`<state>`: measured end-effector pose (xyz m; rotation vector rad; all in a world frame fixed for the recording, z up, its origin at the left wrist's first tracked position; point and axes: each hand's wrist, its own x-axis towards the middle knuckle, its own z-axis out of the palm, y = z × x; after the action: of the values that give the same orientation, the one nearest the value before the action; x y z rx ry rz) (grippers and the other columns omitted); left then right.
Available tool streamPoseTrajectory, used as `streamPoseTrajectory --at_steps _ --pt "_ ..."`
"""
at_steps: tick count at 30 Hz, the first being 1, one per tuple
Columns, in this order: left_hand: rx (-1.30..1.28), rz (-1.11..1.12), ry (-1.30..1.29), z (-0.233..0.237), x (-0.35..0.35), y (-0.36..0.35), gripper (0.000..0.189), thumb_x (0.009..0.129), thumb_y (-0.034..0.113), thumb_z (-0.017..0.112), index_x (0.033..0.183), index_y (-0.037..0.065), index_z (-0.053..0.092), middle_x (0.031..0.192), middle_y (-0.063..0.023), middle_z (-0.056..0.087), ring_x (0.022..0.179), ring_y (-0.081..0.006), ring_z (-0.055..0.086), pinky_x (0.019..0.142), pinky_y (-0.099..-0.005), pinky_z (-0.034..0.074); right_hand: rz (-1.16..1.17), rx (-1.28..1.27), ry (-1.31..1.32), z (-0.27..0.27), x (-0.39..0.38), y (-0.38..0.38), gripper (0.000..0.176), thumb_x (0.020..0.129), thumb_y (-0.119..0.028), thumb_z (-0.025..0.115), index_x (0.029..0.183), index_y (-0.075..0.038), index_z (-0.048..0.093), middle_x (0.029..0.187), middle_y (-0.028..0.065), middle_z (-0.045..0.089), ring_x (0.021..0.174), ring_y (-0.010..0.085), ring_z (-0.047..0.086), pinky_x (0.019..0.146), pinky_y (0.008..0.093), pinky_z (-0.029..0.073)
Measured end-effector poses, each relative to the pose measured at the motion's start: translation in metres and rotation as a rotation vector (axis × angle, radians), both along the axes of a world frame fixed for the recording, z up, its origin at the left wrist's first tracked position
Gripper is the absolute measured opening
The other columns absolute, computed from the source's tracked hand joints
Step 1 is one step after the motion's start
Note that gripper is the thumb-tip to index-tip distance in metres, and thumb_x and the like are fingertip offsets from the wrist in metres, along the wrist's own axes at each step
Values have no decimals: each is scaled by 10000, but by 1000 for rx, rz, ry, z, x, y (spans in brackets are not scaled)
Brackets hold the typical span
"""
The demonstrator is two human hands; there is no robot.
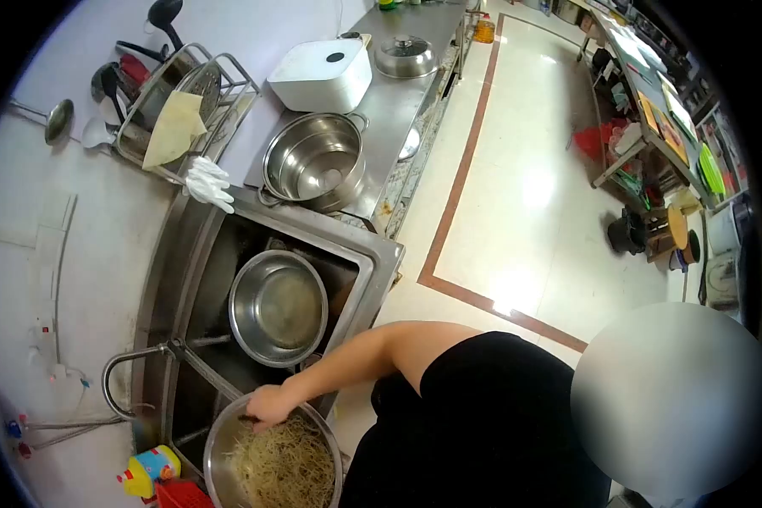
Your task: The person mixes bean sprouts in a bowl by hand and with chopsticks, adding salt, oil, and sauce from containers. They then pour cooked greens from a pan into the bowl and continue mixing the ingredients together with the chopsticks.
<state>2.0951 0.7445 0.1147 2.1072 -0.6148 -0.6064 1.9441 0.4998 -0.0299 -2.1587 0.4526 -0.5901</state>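
Note:
My right hand (268, 406) reaches over the near edge of a steel bowl (215, 432) in the lower left. Its fingers are curled together and point down inside the rim, beside a dark spot; I cannot tell what they hold. Thin yellow-brown strands resembling bean sprouts (288, 466) are heaped in the bowl. A second steel bowl (239, 296), with a shallow layer of liquid, sits in the sink basin just above. My left hand is outside the frame, beyond the black-shirted torso.
The metal sink (381, 262) has a curved faucet (110, 372). A yellow bottle (148, 470) stands beside the bowl. On the counter are a two-handled pot (313, 161), white trays (322, 80) and a lid (406, 57). White gloves (207, 182) hang from a utensil rack (237, 76).

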Motion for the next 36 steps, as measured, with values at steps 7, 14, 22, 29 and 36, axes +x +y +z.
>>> streamPoseTrajectory --at_steps 7,14,22,29,36 --pt "-96 77 -4 -30 46 -14 544 746 216 533 1226 -19 424 1202 -151 481 1077 -285 470 915 -375 388 62 1 -119 18 -25 5 209 805 -278 541 834 -89 624 787 110 636 772 289 600 679 405 464" --pt "30 -255 -432 -24 137 49 452 738 204 556 1148 18 512 1142 -124 527 1057 -285 480 884 -374 406 207 -10 -428 30 39 44 398 687 -111 638 1078 -113 558 985 120 575 877 270 589 655 337 504" --pt "-283 542 55 -14 183 -2 415 665 7 551 1078 41 534 915 -47 570 833 -158 526 751 -274 435 474 -350 -228 12 153 53 346 714 -94 560 1054 -59 502 900 103 522 827 255 582 644 346 485" --pt "-281 667 102 -17 178 1 414 684 2 531 1096 21 510 906 -51 565 774 -171 538 708 -283 455 435 -272 -127 -8 177 23 228 719 -76 563 928 -82 471 820 94 487 767 275 572 608 365 468" --pt "-344 556 135 -5 176 -9 424 711 -15 494 1135 6 491 974 -93 579 838 -192 562 743 -312 481 357 -89 -257 46 123 8 371 665 -49 615 1015 -94 500 853 101 487 740 291 565 584 366 462"
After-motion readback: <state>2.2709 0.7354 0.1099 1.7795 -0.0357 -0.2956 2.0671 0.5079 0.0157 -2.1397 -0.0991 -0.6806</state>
